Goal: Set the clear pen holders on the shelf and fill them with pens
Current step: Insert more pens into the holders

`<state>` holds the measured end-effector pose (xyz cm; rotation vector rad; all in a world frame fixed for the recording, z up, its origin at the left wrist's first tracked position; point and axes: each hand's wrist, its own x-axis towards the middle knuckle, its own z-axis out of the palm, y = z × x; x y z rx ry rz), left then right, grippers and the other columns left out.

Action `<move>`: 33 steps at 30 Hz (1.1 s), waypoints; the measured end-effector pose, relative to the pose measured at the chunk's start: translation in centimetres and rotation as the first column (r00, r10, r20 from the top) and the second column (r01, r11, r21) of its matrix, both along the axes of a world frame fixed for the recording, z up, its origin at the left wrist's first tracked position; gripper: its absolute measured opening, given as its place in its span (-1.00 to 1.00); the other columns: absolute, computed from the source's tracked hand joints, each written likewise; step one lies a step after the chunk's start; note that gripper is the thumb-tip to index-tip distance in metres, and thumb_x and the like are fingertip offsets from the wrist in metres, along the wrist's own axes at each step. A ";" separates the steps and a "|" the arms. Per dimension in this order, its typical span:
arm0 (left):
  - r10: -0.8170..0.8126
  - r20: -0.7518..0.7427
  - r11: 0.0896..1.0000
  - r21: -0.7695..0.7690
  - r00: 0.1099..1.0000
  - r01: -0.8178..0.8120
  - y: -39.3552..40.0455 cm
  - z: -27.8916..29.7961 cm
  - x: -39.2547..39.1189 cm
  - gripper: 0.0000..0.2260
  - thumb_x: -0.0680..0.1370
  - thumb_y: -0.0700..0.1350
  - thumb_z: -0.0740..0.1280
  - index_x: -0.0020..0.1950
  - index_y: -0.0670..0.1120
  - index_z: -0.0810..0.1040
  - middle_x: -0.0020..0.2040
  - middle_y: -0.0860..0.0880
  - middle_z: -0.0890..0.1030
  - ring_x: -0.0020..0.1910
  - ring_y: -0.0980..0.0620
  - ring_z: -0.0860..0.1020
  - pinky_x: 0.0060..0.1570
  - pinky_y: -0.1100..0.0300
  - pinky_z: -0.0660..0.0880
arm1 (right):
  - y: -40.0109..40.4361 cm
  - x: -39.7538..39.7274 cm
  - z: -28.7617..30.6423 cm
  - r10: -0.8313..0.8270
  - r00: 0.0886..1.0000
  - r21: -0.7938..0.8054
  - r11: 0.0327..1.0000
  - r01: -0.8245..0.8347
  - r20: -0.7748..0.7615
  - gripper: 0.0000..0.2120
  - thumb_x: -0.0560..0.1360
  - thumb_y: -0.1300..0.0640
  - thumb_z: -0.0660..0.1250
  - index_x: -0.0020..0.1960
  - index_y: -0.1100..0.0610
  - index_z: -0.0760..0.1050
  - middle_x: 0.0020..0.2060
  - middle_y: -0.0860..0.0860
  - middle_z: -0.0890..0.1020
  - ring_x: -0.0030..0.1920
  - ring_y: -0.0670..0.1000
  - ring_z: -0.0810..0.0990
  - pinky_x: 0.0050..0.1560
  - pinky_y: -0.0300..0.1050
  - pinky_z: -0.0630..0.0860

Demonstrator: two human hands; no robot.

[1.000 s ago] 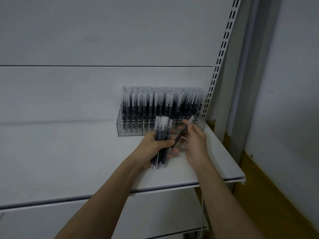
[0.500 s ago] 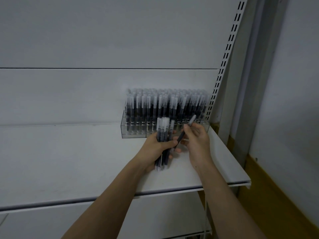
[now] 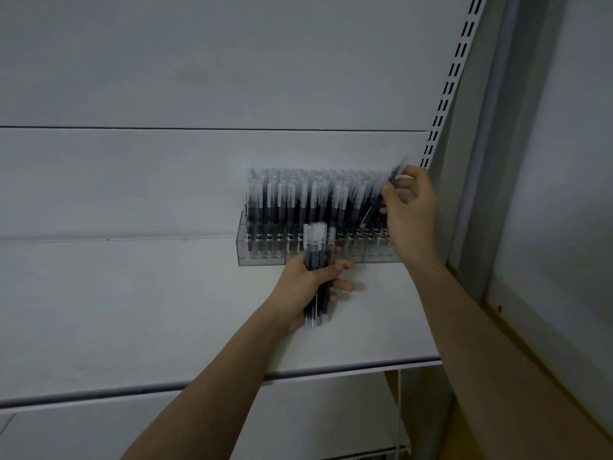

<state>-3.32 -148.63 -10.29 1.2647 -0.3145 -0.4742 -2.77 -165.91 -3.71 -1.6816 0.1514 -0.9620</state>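
Up against the back panel (image 3: 199,180) of the white shelf (image 3: 132,310), clear pen holders (image 3: 262,254) stand side by side in a row, their right end hidden behind the person's right forearm. They are packed with upright dark pens (image 3: 298,200) whose frosted caps point up; motion blur smears the caps, so no count is possible. The left hand (image 3: 306,283) is over the shelf just in front of the holders, its fingers curled round a bundle of pens (image 3: 316,270) held upright, caps on top, the lower ends sticking out below the palm. One pen of the bundle stands slightly apart on the right side. The right hand (image 3: 409,210) is raised at the right end of the row, level with the pen caps, pinching a single pen (image 3: 396,172) between thumb and fingertips; that pen tilts up and to the right and is blurred. Just right of this hand runs the slotted upright (image 3: 447,91) of the shelving. A wooden skirting strip (image 3: 537,353) runs along the wall at lower right.
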 end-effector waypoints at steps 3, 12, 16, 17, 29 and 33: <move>-0.007 -0.003 1.000 -0.007 1.000 0.007 0.0 0.1 0.0 -0.74 0.59 -0.32 0.32 0.28 -0.22 0.46 0.05 -0.13 0.70 -0.25 -0.02 0.67 -0.43 0.25 0.50 | -0.1 0.8 0.0 -0.009 1.000 -0.059 0.998 0.008 -0.022 -0.84 0.59 0.17 0.34 0.10 -0.04 0.44 -0.11 -0.12 0.56 -0.11 -0.09 0.59 -0.06 -0.06 0.64; -0.009 -0.007 1.000 -0.005 1.000 0.009 0.1 0.2 0.0 -0.75 0.60 -0.31 0.32 0.27 -0.21 0.46 0.03 -0.13 0.70 -0.26 -0.02 0.66 -0.42 0.24 0.51 | 0.1 1.8 -3.3 -0.041 0.981 -0.291 0.957 -0.016 -0.188 -0.87 0.59 0.14 0.34 0.10 0.02 0.43 -0.13 -0.05 0.55 -0.13 -0.02 0.55 -0.08 -0.01 0.55; -0.013 0.006 1.000 -0.005 1.000 0.013 0.1 0.2 0.1 -0.74 0.61 -0.30 0.31 0.29 -0.21 0.44 0.05 -0.14 0.71 -0.25 -0.03 0.66 -0.38 0.23 0.53 | 0.4 1.5 -4.1 -0.094 0.973 -0.314 0.949 0.024 -0.212 -0.89 0.56 0.15 0.37 0.03 0.06 0.45 -0.20 -0.08 0.53 -0.11 0.03 0.57 -0.04 0.04 0.58; -0.013 0.003 1.000 -0.012 1.000 0.014 0.1 0.3 0.0 -0.74 0.61 -0.30 0.30 0.30 -0.21 0.44 0.06 -0.14 0.70 -0.25 -0.03 0.67 -0.37 0.22 0.54 | 0.3 1.4 -4.3 -0.102 0.970 -0.319 0.947 0.026 -0.222 -0.89 0.56 0.16 0.38 0.04 0.09 0.47 -0.20 -0.08 0.53 -0.11 0.02 0.57 -0.02 0.07 0.58; -0.034 -0.014 0.999 0.014 0.999 0.034 -0.3 0.4 -0.4 -0.84 0.63 -0.27 0.28 0.19 -0.25 0.54 -0.05 -0.21 0.67 -0.31 -0.06 0.65 -0.35 0.20 0.59 | 3.7 -3.1 -7.7 0.278 0.926 0.147 0.958 -0.247 -0.257 -0.96 0.59 0.06 0.35 0.00 0.02 0.56 -0.19 -0.02 0.62 -0.23 -0.06 0.58 -0.16 -0.10 0.55; -0.065 0.015 0.995 0.075 0.998 0.063 -0.2 0.4 -0.6 -0.83 0.62 -0.24 0.32 0.19 -0.23 0.55 -0.10 -0.16 0.69 -0.33 -0.06 0.63 -0.32 0.18 0.60 | 3.4 -3.4 -7.6 0.376 0.883 0.228 0.920 -0.319 -0.282 -0.88 0.58 0.07 0.36 0.00 0.11 0.61 -0.21 0.01 0.65 -0.25 -0.11 0.61 -0.21 -0.17 0.56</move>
